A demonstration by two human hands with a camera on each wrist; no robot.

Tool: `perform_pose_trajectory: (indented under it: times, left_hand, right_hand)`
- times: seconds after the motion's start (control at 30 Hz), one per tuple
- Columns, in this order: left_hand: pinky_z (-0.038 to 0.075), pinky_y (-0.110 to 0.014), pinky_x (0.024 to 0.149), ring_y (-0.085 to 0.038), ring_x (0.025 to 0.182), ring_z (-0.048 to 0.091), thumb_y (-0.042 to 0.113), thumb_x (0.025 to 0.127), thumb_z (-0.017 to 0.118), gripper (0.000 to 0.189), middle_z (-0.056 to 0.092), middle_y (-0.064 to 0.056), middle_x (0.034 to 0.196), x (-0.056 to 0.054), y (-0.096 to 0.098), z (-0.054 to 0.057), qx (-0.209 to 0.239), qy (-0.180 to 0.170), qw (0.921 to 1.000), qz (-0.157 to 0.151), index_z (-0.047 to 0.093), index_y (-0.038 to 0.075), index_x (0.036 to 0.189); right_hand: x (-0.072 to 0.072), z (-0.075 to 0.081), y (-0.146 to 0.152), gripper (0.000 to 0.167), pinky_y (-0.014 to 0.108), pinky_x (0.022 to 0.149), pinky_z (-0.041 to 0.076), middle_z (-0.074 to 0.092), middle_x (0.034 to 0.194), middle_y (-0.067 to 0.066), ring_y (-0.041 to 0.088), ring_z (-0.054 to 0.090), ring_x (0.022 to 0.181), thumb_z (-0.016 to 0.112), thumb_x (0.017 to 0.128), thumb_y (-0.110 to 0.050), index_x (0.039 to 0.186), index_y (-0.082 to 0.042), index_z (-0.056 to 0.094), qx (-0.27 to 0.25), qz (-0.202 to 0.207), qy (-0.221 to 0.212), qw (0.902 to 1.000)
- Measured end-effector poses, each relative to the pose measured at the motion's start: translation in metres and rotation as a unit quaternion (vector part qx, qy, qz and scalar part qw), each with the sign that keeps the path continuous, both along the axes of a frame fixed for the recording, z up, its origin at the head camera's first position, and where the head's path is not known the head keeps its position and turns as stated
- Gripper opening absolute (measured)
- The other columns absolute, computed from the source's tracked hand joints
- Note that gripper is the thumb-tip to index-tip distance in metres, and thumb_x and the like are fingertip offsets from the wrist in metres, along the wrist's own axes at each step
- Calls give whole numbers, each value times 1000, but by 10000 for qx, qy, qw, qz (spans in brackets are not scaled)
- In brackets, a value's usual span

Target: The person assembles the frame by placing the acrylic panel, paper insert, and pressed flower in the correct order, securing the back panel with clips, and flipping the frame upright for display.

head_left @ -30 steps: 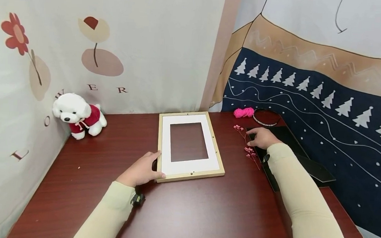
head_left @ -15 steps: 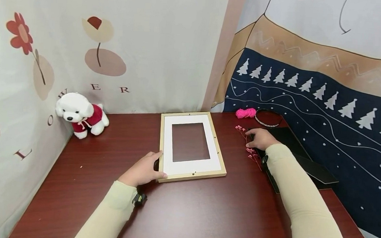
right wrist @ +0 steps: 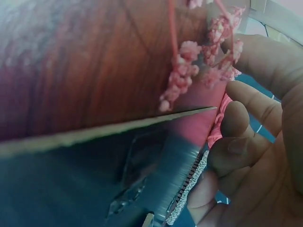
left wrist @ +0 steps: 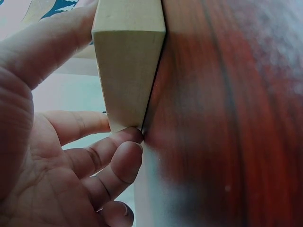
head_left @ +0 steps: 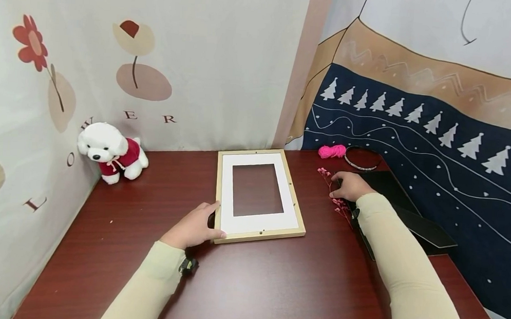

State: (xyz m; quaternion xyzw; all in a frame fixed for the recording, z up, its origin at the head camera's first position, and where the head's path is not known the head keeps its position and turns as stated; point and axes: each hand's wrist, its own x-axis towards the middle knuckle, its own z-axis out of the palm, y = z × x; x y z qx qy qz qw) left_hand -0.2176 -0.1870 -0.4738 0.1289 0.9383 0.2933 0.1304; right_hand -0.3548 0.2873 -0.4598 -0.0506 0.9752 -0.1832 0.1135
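A light wooden picture frame (head_left: 302, 226) with a white mat (head_left: 258, 224) lies flat on the table. My left hand (head_left: 193, 228) grips its near left corner, thumb at the front edge and fingers along the left side. In the left wrist view, fingertips (left wrist: 129, 161) meet the pale wooden side (left wrist: 125, 75). My right hand (head_left: 354, 186) is at the far left corner of a black board (head_left: 379, 179), fingers relaxed and thumb apart from them. A sprig of small pink flowers (head_left: 340, 203) lies beside this hand; in the right wrist view the thumb overlaps the blossoms (right wrist: 182, 71).
Bright pink yarn (head_left: 332, 151) and a dark ring with a glittery edge (head_left: 362, 167) lie at the back right. A black flap (head_left: 427, 228) sticks up from the board. A white plush dog (head_left: 111, 153) in red sits at the back left, by the curtain.
The whole head view has shifted slightly to the right. Both hands keep their places on the frame and at the black board; nothing has been moved.
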Motion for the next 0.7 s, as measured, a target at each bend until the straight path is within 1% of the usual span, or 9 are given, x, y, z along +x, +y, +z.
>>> perform_pose_trajectory:
  times: [0.17, 0.27, 0.33, 0.57, 0.7]
  left_hand:
    - [45, -55, 114, -39, 140, 52, 36, 88, 87, 100, 45, -27, 156, 0, 0, 1, -15, -10, 10000, 4, 33, 1, 164]
    - [45, -55, 114, -39, 139, 53, 36, 87, 87, 100, 45, -27, 156, 0, 0, 1, -22, 12, 10000, -5, 33, 1, 164]
    - [45, -55, 114, -39, 139, 53, 36, 87, 87, 100, 46, -27, 156, 0, 0, 1, -23, 33, 10000, -15, 33, 1, 164]
    - [45, -55, 114, -39, 139, 53, 37, 87, 87, 101, 46, -27, 155, -1, 0, 0, -51, 58, 10000, -15, 33, 1, 164]
    - [45, -54, 113, -39, 139, 53, 37, 88, 87, 100, 46, -27, 156, 0, 0, -1, -47, 38, 10000, 0, 33, 1, 164]
  right_hand:
    - [2, 1, 0, 55, 60, 103, 52, 66, 129, 25, 39, 61, 108, 85, 88, -20, 136, -2, 64, -40, 49, 70, 10000]
    - [3, 2, -1, 53, 59, 102, 53, 67, 127, 24, 37, 61, 106, 85, 88, -20, 135, -3, 65, -33, 64, 70, 9999]
    - [3, 2, -2, 53, 59, 102, 53, 67, 127, 24, 37, 62, 106, 84, 89, -20, 135, -2, 66, -19, 61, 56, 10000]
    - [2, 1, -4, 50, 62, 108, 49, 68, 131, 24, 40, 61, 118, 84, 89, -19, 133, 0, 69, 93, 95, 37, 9999]
    - [2, 2, -5, 48, 60, 107, 50, 70, 128, 22, 38, 63, 115, 83, 90, -20, 131, 0, 70, 152, 163, 122, 9997]
